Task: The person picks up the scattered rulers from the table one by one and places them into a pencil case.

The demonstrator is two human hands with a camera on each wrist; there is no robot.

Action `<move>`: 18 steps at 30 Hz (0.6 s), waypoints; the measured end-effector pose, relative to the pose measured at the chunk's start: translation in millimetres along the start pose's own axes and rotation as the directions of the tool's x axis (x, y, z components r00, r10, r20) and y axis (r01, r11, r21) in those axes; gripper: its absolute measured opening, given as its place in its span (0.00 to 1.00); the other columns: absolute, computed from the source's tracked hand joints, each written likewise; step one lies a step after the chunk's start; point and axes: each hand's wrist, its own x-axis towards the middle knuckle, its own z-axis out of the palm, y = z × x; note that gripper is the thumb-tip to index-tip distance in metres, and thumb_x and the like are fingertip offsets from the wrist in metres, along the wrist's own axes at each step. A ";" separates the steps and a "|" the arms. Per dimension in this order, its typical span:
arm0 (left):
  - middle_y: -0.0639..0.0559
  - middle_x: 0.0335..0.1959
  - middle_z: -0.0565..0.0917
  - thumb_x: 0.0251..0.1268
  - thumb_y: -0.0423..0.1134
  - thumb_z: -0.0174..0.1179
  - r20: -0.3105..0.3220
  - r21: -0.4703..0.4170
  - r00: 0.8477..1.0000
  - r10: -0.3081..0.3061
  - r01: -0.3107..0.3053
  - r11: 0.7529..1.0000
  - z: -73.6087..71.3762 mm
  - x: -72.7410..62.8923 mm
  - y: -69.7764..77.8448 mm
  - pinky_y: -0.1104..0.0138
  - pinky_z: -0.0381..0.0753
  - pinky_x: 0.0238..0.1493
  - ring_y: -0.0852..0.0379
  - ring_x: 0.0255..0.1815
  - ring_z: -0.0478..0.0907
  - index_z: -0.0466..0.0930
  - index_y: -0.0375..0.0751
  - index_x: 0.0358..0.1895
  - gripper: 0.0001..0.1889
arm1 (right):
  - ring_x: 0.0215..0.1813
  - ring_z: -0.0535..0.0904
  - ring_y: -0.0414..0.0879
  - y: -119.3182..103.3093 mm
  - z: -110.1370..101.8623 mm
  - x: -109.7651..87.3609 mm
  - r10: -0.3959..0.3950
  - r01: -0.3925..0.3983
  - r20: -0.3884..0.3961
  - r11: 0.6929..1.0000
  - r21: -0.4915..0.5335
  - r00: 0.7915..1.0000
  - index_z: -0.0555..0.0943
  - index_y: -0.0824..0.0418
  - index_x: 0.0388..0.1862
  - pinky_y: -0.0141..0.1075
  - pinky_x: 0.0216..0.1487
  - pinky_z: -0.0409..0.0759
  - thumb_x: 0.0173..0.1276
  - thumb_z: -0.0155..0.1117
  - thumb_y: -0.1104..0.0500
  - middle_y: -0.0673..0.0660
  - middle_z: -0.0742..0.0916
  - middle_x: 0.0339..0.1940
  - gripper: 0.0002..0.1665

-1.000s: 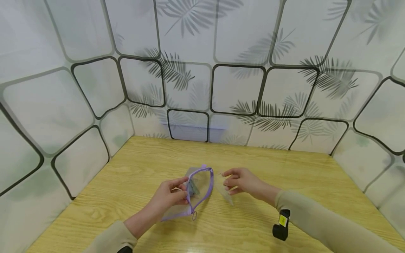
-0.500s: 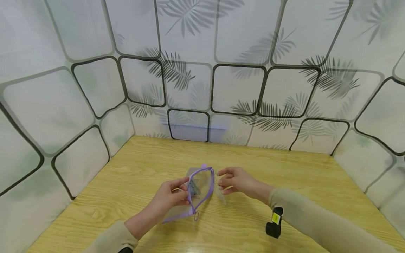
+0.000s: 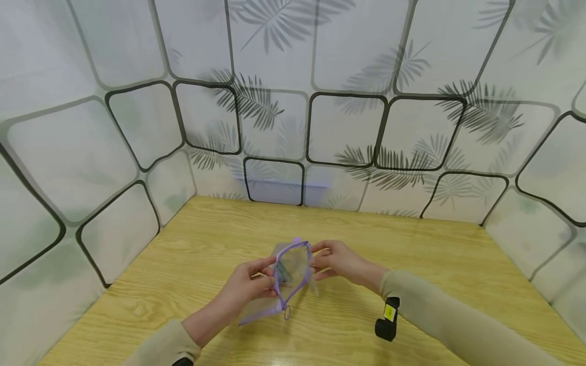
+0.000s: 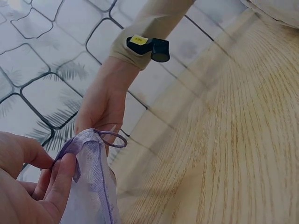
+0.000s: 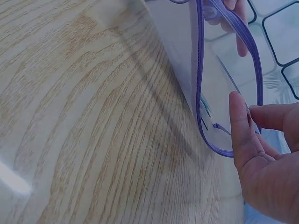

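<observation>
A translucent pouch (image 3: 262,308) stands tilted on the table, its purple zipped mouth (image 5: 200,70) spread wide. My left hand (image 3: 242,285) pinches the near-left edge of that mouth; in the left wrist view its thumb and fingers grip the purple band (image 4: 70,148). Between thumb and fingers my right hand (image 3: 341,262) holds a thin, clear flat piece with a pointed corner (image 3: 314,287), seen nearly edge-on in the right wrist view. The piece is at the right side of the mouth; whether it touches the rim I cannot tell. Inside the pouch lies a blue-green flat thing (image 3: 284,273).
A wood-grain table (image 3: 389,234) spreads around both hands. Patterned cloth (image 3: 348,127) hangs behind it and along the sides. A purple ring pull (image 3: 287,312) dangles from the pouch's near corner. Small black cameras (image 3: 386,325) sit on the wrists.
My right hand has moved left with the clear piece, from beside the pouch up to its mouth. My left hand keeps its hold on the edge, with the pouch shifting slightly right.
</observation>
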 end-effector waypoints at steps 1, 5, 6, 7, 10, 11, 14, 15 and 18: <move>0.50 0.38 0.73 0.61 0.25 0.55 0.003 -0.001 1.000 0.000 0.000 1.000 0.4 -0.2 0.2 0.72 0.87 0.40 0.62 0.34 0.78 0.60 0.23 0.72 0.33 | 0.40 0.84 0.42 0.1 0.2 0.9 0.000 0.000 -0.001 1.000 0.002 1.000 0.63 0.76 0.69 0.38 0.45 0.90 0.74 0.55 0.66 0.69 0.84 0.49 0.29; 0.51 0.38 0.72 0.61 0.25 0.55 0.003 -0.011 1.000 -0.008 0.008 1.000 1.9 -0.5 1.0 0.72 0.87 0.41 0.62 0.35 0.78 0.59 0.23 0.72 0.33 | 0.39 0.84 0.42 0.5 0.9 5.0 0.001 0.000 -0.013 1.000 0.012 1.000 0.63 0.77 0.69 0.38 0.44 0.90 0.73 0.55 0.68 0.69 0.84 0.49 0.29; 0.51 0.38 0.72 0.61 0.25 0.55 0.002 -0.013 1.000 -0.014 0.014 1.000 2.1 -0.5 1.4 0.72 0.87 0.41 0.62 0.35 0.78 0.60 0.23 0.72 0.33 | 0.39 0.84 0.42 0.5 1.1 6.1 0.003 -0.002 -0.016 1.000 0.012 1.000 0.64 0.76 0.69 0.37 0.44 0.90 0.73 0.55 0.68 0.68 0.84 0.48 0.28; 0.51 0.39 0.72 0.61 0.25 0.55 0.000 -0.016 1.000 -0.020 0.020 1.000 2.4 -0.5 1.7 0.72 0.87 0.41 0.62 0.36 0.78 0.60 0.24 0.72 0.33 | 0.39 0.84 0.42 0.2 1.3 7.0 0.003 -0.002 -0.021 1.000 0.014 1.000 0.64 0.76 0.68 0.37 0.44 0.90 0.73 0.55 0.68 0.67 0.84 0.48 0.28; 0.51 0.38 0.72 0.61 0.26 0.55 0.001 -0.018 1.000 -0.030 0.030 0.999 2.9 -0.4 2.1 0.72 0.87 0.42 0.61 0.36 0.79 0.61 0.24 0.72 0.33 | 0.38 0.84 0.42 -0.8 2.5 10.1 0.005 -0.004 -0.035 1.000 0.022 0.999 0.65 0.75 0.67 0.36 0.43 0.90 0.73 0.55 0.68 0.64 0.84 0.45 0.27; 0.51 0.38 0.72 0.61 0.26 0.54 0.004 -0.017 0.999 -0.032 0.032 0.999 3.0 -0.4 2.4 0.71 0.87 0.42 0.61 0.37 0.79 0.61 0.24 0.72 0.33 | 0.38 0.84 0.42 -1.1 3.2 11.1 0.006 -0.005 -0.039 1.000 0.026 0.999 0.65 0.75 0.67 0.36 0.43 0.90 0.73 0.56 0.68 0.64 0.84 0.45 0.26; 0.51 0.38 0.72 0.62 0.26 0.54 0.015 -0.012 0.999 -0.034 0.034 0.999 2.5 -0.3 2.8 0.72 0.87 0.43 0.60 0.37 0.79 0.60 0.24 0.72 0.33 | 0.38 0.84 0.43 -2.6 5.8 13.9 0.012 -0.009 -0.058 0.999 0.048 0.998 0.65 0.76 0.67 0.35 0.43 0.89 0.73 0.55 0.69 0.64 0.84 0.45 0.26; 0.51 0.39 0.72 0.62 0.26 0.54 0.019 -0.012 0.999 -0.033 0.033 0.999 2.3 -0.3 2.9 0.72 0.88 0.43 0.60 0.37 0.79 0.60 0.24 0.72 0.33 | 0.38 0.84 0.43 -3.0 6.8 14.7 0.011 -0.007 -0.061 0.998 0.055 0.998 0.64 0.76 0.67 0.35 0.43 0.89 0.72 0.55 0.69 0.65 0.83 0.46 0.27; 0.52 0.39 0.71 0.63 0.27 0.54 0.024 -0.016 0.999 -0.039 0.040 0.999 2.0 -0.6 3.4 0.72 0.87 0.43 0.60 0.38 0.79 0.59 0.24 0.72 0.33 | 0.39 0.84 0.43 -4.6 10.0 16.6 0.011 -0.005 -0.077 0.998 0.070 0.997 0.63 0.77 0.67 0.35 0.44 0.89 0.72 0.55 0.70 0.68 0.82 0.48 0.28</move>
